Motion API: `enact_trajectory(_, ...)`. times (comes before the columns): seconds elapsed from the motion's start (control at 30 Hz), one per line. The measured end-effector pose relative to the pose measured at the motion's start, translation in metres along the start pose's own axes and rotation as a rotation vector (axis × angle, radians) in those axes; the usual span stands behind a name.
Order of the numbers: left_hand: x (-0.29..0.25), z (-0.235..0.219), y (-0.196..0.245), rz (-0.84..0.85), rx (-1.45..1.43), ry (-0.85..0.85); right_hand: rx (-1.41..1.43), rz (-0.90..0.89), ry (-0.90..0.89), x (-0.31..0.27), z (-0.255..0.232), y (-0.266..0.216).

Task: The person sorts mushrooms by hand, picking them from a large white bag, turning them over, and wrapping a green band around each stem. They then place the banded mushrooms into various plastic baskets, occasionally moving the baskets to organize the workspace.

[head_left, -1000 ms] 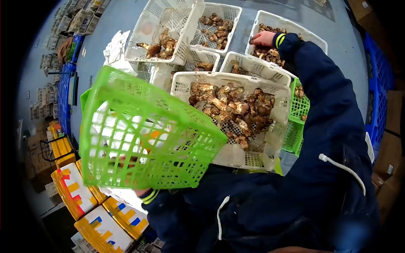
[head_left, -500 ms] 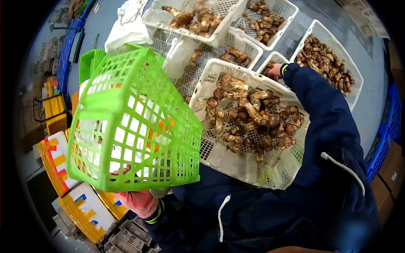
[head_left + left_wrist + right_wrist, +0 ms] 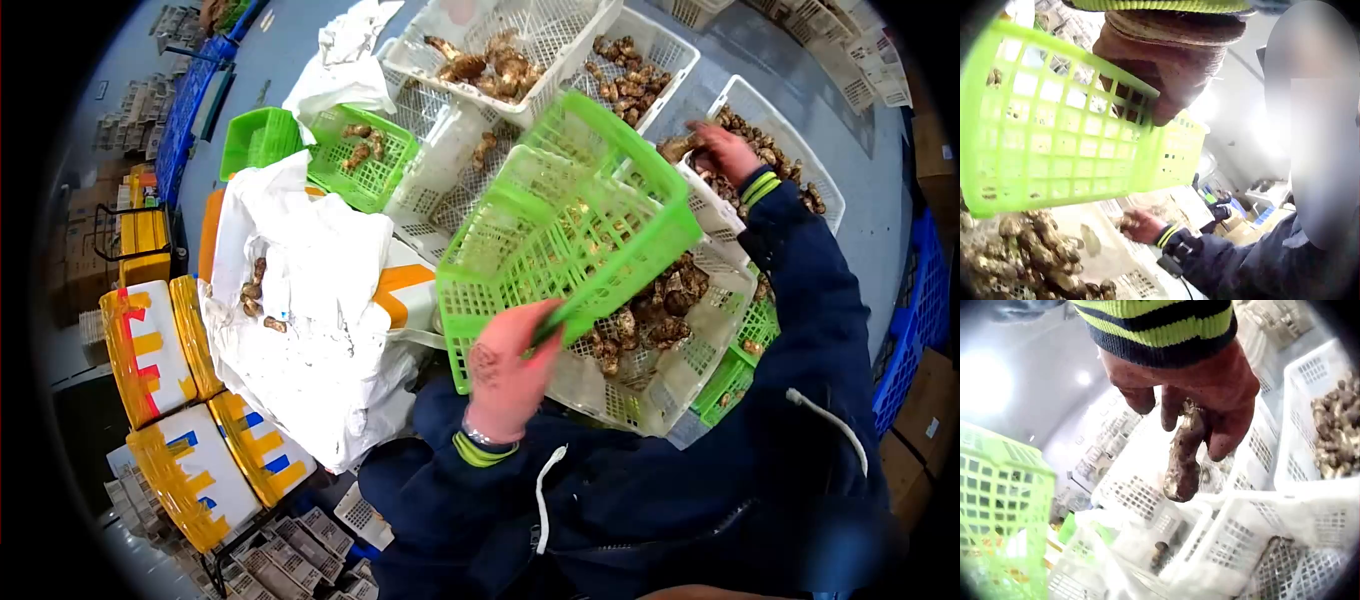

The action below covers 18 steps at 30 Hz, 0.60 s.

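Note:
My left hand (image 3: 510, 375), in a pinkish glove, grips the rim of a green plastic basket (image 3: 480, 300). The basket hangs tilted over a white crate (image 3: 585, 390) of brown mushrooms (image 3: 675, 295) and hides part of them. Loose bits and mushrooms show through its mesh in the head view. At the far right, my gloved right hand (image 3: 728, 155) pinches one long, dirt-covered mushroom (image 3: 1185, 459) by its end, its other end pointing down in the right wrist view. White crates lie below that hand, and a fuller mushroom crate (image 3: 1291, 425) stands beside it.
A white plastic sheet (image 3: 330, 250) with a few mushrooms (image 3: 255, 290) covers the left side. Behind it sits a small green basket (image 3: 385, 185) holding mushrooms. More white crates (image 3: 560, 85) stand at the back. Taped foam boxes (image 3: 195, 480) are stacked lower left.
The green basket has swung from over the white sheet to the right, over the mushroom crate. My right hand has moved from the far crate to a nearer one and now holds a mushroom.

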<state>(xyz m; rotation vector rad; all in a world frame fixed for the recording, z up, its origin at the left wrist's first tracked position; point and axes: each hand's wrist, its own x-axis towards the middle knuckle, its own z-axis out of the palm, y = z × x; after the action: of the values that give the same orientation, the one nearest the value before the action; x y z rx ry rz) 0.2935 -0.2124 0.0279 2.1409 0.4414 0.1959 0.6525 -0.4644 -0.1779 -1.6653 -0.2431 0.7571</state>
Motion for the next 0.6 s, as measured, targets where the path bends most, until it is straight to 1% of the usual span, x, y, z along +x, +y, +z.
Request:
enact_trajectory(0.03,-0.001,0.014,0.001,0.091,0.058,0.002,0.145,0.068,0.062,-0.026,-0.010,-0.046)
enact_trajectory(0.07,-0.002,0.030,-0.002,0.149,0.143,0.010,0.195,-0.058,0.123,-0.053,-0.008,-0.084)
enact_trajectory(0.1,-0.006,0.042,-0.002,0.159,0.142,0.009,0.246,-0.182,0.184,-0.081,0.001,-0.119)
enact_trajectory(0.17,-0.014,0.065,0.001,0.259,0.271,0.022,0.335,-0.450,0.014,-0.124,0.003,-0.155)
enact_trajectory(0.2,-0.020,0.073,0.003,0.283,0.328,-0.018,0.205,-0.525,0.042,-0.154,0.029,-0.178)
enact_trajectory(0.23,-0.025,0.081,0.004,0.312,0.388,-0.052,0.169,-0.461,-0.075,-0.175,0.043,-0.187)
enact_trajectory(0.27,-0.030,0.088,0.002,0.373,0.485,-0.054,0.029,-0.468,-0.223,-0.182,0.054,-0.182)
enact_trajectory(0.3,-0.035,0.094,-0.002,0.424,0.509,-0.021,-0.161,-0.251,-0.275,-0.196,0.070,-0.179)
enact_trajectory(0.33,-0.040,0.093,-0.004,0.450,0.556,-0.056,-0.384,-0.334,-0.337,-0.216,0.097,-0.188)
enact_trajectory(0.37,-0.044,0.092,-0.006,0.475,0.604,-0.087,-0.542,-0.275,-0.313,-0.232,0.109,-0.195)
enact_trajectory(0.43,-0.055,0.091,-0.013,0.523,0.605,-0.070,-0.527,-0.456,-0.108,-0.230,0.106,-0.161)
enact_trajectory(0.47,-0.061,0.091,-0.017,0.563,0.604,-0.060,-0.377,-0.372,-0.029,-0.233,0.105,-0.152)
enact_trajectory(0.5,-0.062,0.092,-0.022,0.580,0.602,-0.061,-0.323,-0.254,0.027,-0.235,0.100,-0.142)
enact_trajectory(0.57,-0.066,0.088,-0.032,0.575,0.640,-0.009,-0.392,-0.235,0.248,-0.242,0.091,-0.116)
enact_trajectory(0.6,-0.066,0.082,-0.029,0.579,0.573,0.057,-0.464,-0.144,0.288,-0.241,0.077,-0.088)
